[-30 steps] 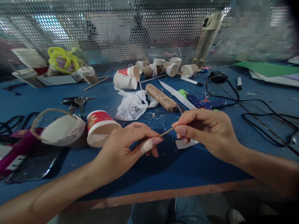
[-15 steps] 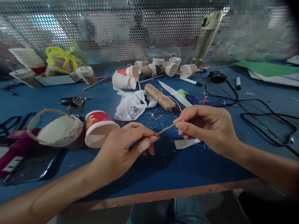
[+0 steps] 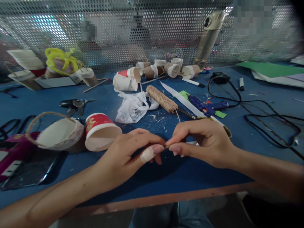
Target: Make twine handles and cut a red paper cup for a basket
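Brown jute twine, wound into a long spool [image 3: 161, 99], lies on its side on the blue tabletop [image 3: 147, 183] beyond both hands, its long axis slanting from far left to near right, so that its near end is turned towards the right hand [image 3: 204, 142]. From that end a loose strand [image 3: 178, 116] drops nearly straight towards the person and passes out of sight behind the right forefinger, which makes the right hand the nearer of the two to the spool; the left hand [image 3: 129, 147] sits farther off, on the spool's near left side. Both grips are narrow, thumb against forefinger, and their tips meet or almost meet in front of the spool, with only a short bit of twine showing between them; where its free end lies I cannot tell, since the fingers cover it. A tan bandage [image 3: 147, 154] wraps the left thumb. Crumpled white lace [image 3: 132, 107] lies just left of the spool, and a red paper cup [image 3: 101, 125] rests tipped farther left, close to the left hand. Right of the spool lie a white paper strip [image 3: 180, 98], partly hidden scissors [image 3: 186, 113] and a blue glue gun [image 3: 201, 105].
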Motion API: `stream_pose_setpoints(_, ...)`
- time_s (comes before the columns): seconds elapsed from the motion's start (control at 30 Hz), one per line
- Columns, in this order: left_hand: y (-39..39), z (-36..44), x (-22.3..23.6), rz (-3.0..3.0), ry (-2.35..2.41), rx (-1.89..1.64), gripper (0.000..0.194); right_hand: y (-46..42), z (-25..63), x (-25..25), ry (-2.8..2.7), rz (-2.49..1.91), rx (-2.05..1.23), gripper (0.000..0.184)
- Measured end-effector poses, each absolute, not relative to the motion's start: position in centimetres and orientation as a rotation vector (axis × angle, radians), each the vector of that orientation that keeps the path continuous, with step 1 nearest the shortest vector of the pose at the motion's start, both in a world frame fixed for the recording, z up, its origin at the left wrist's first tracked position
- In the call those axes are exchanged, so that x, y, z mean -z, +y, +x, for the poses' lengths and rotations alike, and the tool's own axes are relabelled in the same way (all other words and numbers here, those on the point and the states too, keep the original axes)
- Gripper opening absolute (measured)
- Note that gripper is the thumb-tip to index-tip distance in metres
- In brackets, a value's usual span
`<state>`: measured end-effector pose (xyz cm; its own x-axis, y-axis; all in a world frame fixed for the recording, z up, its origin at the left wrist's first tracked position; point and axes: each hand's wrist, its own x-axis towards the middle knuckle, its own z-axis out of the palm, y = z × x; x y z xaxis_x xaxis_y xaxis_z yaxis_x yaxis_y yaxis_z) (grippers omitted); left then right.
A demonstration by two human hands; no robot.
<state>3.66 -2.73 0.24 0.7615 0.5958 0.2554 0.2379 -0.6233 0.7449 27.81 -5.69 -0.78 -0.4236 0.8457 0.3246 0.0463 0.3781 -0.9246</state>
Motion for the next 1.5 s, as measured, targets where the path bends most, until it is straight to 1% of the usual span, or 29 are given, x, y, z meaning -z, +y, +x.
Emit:
stream_pose_setpoints(0.17,-3.2,3.8,-0.5,2.027,0.528,-0.582,0.027,-5.8,27.4,0.7,-1.780,-0.727,-1.113,0.006)
stream_pose_setpoints(0.3,-3.5,3.6,-0.3,1.856,0.551,-0.590,0.024,-5.8,27.3,0.6,-1.759,-0.708,-1.110,0.008)
stream_pose_setpoints(0.43,-3.7,3.3,-0.2,1.777,0.606,-0.602,0.023,-5.8,27.2,0.5,-1.678,-0.725,-1.261,0.012)
stream_pose_setpoints(0.53,-3.7,3.3,-0.3,1.797,0.624,-0.633,0.023,-5.9,27.2,0.6,-1.592,-0.783,-1.328,0.009)
stream_pose_setpoints(0.6,-3.6,3.3,-0.2,1.828,0.647,-0.659,0.020,-6.0,27.2,0.7,-1.573,-0.804,-1.326,0.007)
stream_pose_setpoints(0.8,-3.6,3.4,-0.2,1.928,0.665,-0.724,0.012,-6.1,27.3,0.8,-1.583,-0.815,-1.287,0.007)
stream_pose_setpoints(1.0,-3.6,3.3,-0.1,2.083,0.677,-0.765,0.010,-6.1,27.5,0.7,-1.628,-0.818,-1.242,0.008)
stream_pose_setpoints(1.23,-3.7,3.4,-0.3,1.996,0.712,-0.770,0.008,-6.1,27.3,0.4,-1.663,-0.803,-1.169,0.009)
stream_pose_setpoints(1.33,-3.8,3.4,-0.2,1.945,0.723,-0.774,0.007,-6.2,27.2,0.3,-1.694,-0.823,-1.106,0.006)
stream_pose_setpoints(1.5,-4.0,3.4,0.3,2.003,0.768,-0.829,0.005,-6.2,27.0,0.4,-1.718,-0.809,-0.957,0.006)
